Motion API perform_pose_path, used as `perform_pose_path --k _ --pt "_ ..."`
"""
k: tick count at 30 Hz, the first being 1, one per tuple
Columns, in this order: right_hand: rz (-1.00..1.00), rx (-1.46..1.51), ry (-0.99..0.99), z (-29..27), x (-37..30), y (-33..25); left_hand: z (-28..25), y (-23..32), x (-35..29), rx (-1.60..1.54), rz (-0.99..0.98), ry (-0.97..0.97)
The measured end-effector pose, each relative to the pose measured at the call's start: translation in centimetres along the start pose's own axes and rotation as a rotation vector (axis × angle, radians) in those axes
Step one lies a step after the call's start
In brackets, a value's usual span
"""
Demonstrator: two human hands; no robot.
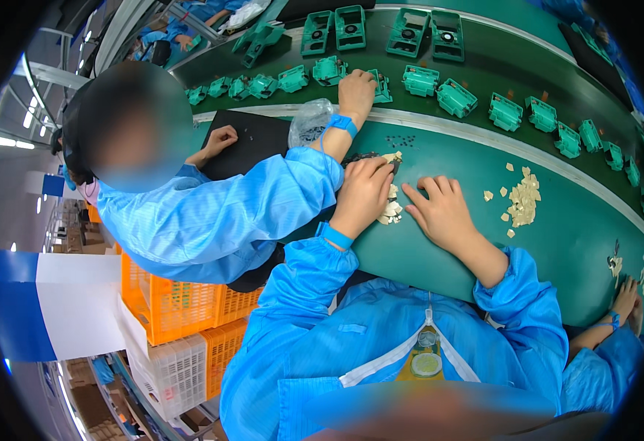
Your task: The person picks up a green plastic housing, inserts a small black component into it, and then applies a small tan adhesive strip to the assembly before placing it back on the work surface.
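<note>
My left hand [365, 195] is over a heap of small cream flakes [390, 214] and dark bits [359, 157] on the green work surface. Its fingers are bent downward and close together; whatever is under the fingertips is hidden. Just right of the heap, my right hand [443, 212] rests with its fingers apart and nothing in it. A second, larger pile of cream flakes [524, 198] lies farther right. Beyond my hands, tiny dark pieces [400, 140] are scattered on the surface.
A co-worker's arm [241, 206] crosses at my left, its hand [356, 95] at a green housing on the belt [381, 62]. More green housings [456, 98] line the belt. A clear plastic bag [310, 121] lies by a black mat [245, 140]. Another person's hands [623, 303] are at far right.
</note>
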State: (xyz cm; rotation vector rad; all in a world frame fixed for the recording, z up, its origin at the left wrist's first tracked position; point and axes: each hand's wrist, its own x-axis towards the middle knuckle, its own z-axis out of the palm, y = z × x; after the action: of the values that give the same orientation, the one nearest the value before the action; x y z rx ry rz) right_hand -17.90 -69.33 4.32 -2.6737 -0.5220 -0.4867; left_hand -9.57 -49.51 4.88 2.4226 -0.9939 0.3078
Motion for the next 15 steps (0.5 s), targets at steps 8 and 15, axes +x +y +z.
perform_pose_path --k 8,15 --pt "0.033 -0.036 0.061 1.3 1.4 1.8 0.2 -0.2 -0.7 -0.043 0.013 0.011" --pt "0.051 0.024 0.073 1.9 3.5 3.7 0.1 0.9 -1.4 -0.074 0.008 0.015"
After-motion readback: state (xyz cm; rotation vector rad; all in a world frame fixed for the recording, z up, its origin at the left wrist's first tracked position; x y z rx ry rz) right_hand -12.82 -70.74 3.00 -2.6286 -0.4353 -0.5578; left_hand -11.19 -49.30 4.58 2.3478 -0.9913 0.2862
